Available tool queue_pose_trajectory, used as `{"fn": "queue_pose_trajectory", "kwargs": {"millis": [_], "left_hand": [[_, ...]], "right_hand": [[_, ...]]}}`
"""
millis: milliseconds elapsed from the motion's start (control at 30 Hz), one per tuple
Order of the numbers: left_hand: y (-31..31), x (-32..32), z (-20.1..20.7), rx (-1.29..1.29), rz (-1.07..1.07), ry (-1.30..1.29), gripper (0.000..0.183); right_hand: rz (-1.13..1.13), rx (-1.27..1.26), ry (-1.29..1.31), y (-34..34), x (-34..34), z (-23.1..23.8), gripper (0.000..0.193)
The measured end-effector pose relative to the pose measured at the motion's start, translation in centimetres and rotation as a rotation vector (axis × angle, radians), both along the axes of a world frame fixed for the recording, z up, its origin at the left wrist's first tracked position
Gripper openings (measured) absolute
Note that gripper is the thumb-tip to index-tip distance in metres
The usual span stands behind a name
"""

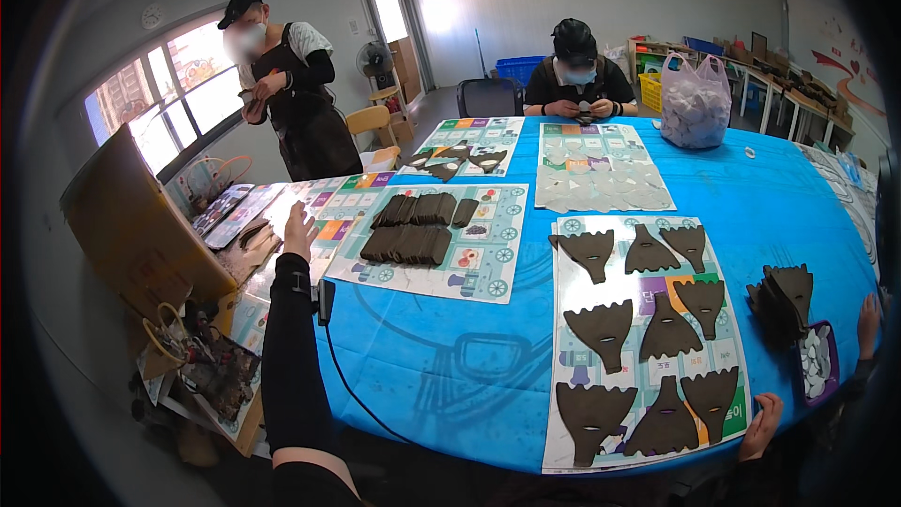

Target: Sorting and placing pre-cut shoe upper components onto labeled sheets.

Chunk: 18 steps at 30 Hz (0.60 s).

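Observation:
My left arm, in a black sleeve with a dark device on the wrist, reaches up on the left. My left hand (298, 229) is raised with fingers stretched and nothing in it, near a printed mat (496, 274) bearing rows of stacked dark brown flat pieces (407, 245). At the lower right, my right hand (762, 425) rests by another mat's (554, 427) edge, its fingers loosely bent, holding nothing visible. Several dark brown fan-shaped pieces (599, 336) with scalloped edges, some with visible slits, lie spread on that mat.
A bundle of similar dark pieces (784, 302) and a purple box (818, 392) of white pieces sit right, near another person's hand (869, 324). Across the blue-covered table (460, 343), a co-worker (580, 80) sits near a white-filled bag (695, 108). Another person (291, 99) stands left.

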<state>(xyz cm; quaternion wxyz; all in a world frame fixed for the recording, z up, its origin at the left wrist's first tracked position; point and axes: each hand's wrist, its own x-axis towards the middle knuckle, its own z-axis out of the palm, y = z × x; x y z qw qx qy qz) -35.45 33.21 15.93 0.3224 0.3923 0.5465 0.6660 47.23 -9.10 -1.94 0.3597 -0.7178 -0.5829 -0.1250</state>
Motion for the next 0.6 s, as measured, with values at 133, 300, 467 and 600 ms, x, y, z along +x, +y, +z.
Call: {"fn": "queue_pose_trajectory", "kwargs": {"millis": [133,300,467,600], "left_hand": [[-0.3,0.6,-0.6,-0.04,-0.033,0.01,0.073],[-0.7,1.7,-1.2,-0.053,-0.061,0.034,0.077],[-0.6,3.1,-0.8,-0.053,-0.043,0.151,0.079],[0.4,1.2,2.8,0.074,0.291,0.623,0.097]], "right_hand": [[0.006,0.004,-0.041,0.0,0.3,-0.1,0.027],[0.0,0.004,-0.019,0.3,-0.3,0.2,0.029],[-0.017,0.002,-0.013,0.0,-0.5,0.5,0.029],[0.018,0.009,0.01,0.7,-0.9,0.4,0.029]]}}
